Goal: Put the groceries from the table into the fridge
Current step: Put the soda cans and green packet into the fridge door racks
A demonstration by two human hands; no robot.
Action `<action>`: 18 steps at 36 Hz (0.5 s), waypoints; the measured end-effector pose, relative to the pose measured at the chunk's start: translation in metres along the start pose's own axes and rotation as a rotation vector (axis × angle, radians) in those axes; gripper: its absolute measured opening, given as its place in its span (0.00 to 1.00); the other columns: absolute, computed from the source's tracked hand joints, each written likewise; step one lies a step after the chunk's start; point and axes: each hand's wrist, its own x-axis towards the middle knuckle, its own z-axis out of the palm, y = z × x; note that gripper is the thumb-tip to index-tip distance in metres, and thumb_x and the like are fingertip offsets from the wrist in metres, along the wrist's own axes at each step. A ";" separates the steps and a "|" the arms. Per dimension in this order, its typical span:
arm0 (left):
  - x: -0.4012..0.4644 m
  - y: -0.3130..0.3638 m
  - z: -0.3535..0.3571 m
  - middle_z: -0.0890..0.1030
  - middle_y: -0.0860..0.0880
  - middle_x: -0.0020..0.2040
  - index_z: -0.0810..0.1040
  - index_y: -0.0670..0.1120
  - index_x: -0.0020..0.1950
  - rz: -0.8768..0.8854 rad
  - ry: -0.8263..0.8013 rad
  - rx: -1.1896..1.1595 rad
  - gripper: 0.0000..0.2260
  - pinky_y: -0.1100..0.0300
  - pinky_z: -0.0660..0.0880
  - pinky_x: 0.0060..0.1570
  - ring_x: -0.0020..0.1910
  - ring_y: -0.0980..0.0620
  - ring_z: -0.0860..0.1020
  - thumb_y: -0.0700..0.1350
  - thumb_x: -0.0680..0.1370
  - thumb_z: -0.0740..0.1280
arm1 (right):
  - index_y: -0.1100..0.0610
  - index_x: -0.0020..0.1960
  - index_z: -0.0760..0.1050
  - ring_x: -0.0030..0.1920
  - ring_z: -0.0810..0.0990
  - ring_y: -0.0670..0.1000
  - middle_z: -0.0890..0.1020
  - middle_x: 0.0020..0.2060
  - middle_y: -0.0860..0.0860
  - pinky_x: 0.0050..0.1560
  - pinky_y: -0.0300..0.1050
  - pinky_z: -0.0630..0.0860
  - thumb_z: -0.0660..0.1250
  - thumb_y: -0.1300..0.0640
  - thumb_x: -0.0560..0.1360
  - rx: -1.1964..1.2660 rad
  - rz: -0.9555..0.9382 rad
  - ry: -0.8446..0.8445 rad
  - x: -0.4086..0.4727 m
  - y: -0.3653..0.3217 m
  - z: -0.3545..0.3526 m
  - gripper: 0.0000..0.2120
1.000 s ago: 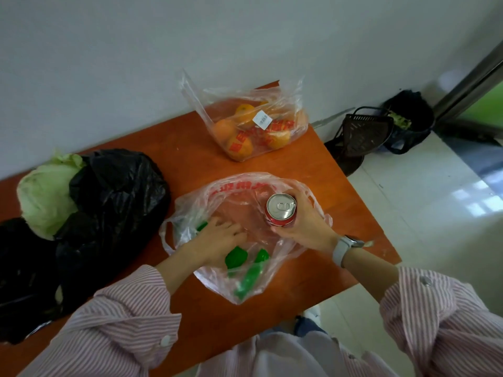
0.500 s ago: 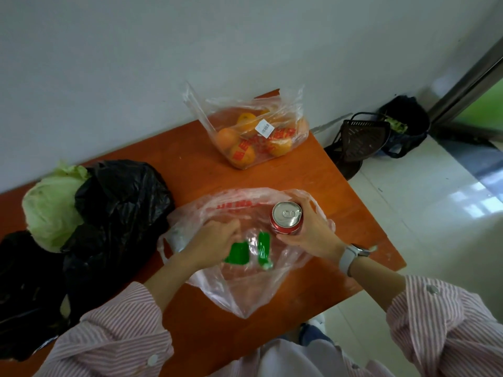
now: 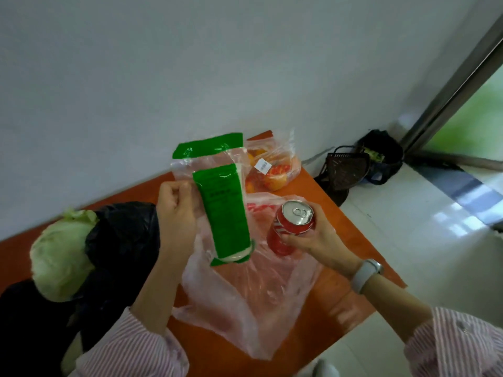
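My left hand (image 3: 177,213) pinches a green-and-clear packet (image 3: 221,202) by its left edge and holds it up above the orange table (image 3: 340,240). My right hand (image 3: 313,238) grips a red soda can (image 3: 292,227), lifted just over a thin pinkish plastic bag (image 3: 245,295) that lies slack on the table. A clear bag of oranges (image 3: 275,170) sits at the table's far corner. A pale green cabbage (image 3: 58,254) lies at the left, partly under a black plastic bag (image 3: 122,240).
The table stands against a white wall. To its right on the white tile floor are a dark mesh basket (image 3: 345,170) and a black bag (image 3: 383,151). A metal door frame (image 3: 457,77) runs along the far right. No fridge is in view.
My left hand has pulled the green packet out of the pinkish bag and raised it. My right hand has lifted the can clear of the bag. The view has tilted upward.
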 end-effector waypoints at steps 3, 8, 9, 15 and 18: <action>0.008 0.019 0.008 0.72 0.49 0.35 0.70 0.51 0.41 -0.017 0.104 -0.191 0.08 0.58 0.70 0.31 0.30 0.55 0.72 0.46 0.81 0.58 | 0.49 0.63 0.61 0.55 0.76 0.41 0.75 0.54 0.42 0.54 0.36 0.73 0.78 0.56 0.63 -0.001 -0.029 -0.037 0.002 -0.013 -0.002 0.35; 0.014 0.057 0.018 0.70 0.49 0.31 0.67 0.46 0.38 -0.074 0.265 -0.459 0.11 0.63 0.65 0.26 0.26 0.57 0.68 0.39 0.81 0.57 | 0.50 0.62 0.61 0.53 0.78 0.44 0.76 0.54 0.47 0.53 0.39 0.76 0.78 0.55 0.63 -0.058 -0.059 -0.073 -0.002 -0.022 -0.004 0.35; 0.013 0.062 0.018 0.70 0.50 0.29 0.67 0.45 0.37 -0.087 0.278 -0.479 0.12 0.64 0.64 0.25 0.25 0.57 0.68 0.38 0.81 0.57 | 0.50 0.61 0.62 0.52 0.78 0.44 0.76 0.53 0.46 0.51 0.37 0.76 0.78 0.56 0.63 -0.020 -0.061 -0.039 -0.006 -0.023 -0.004 0.34; -0.024 0.077 0.025 0.68 0.51 0.26 0.66 0.46 0.34 -0.130 0.218 -0.454 0.14 0.64 0.62 0.24 0.24 0.57 0.66 0.38 0.80 0.57 | 0.48 0.56 0.64 0.52 0.78 0.44 0.76 0.52 0.48 0.52 0.37 0.76 0.75 0.64 0.65 0.221 -0.140 0.165 -0.050 -0.046 -0.032 0.28; -0.064 0.080 0.041 0.67 0.50 0.26 0.66 0.45 0.36 -0.156 0.126 -0.434 0.13 0.65 0.63 0.23 0.23 0.57 0.65 0.38 0.80 0.57 | 0.55 0.60 0.64 0.49 0.78 0.43 0.76 0.51 0.48 0.45 0.31 0.76 0.72 0.66 0.68 0.316 -0.173 0.213 -0.092 -0.058 -0.060 0.27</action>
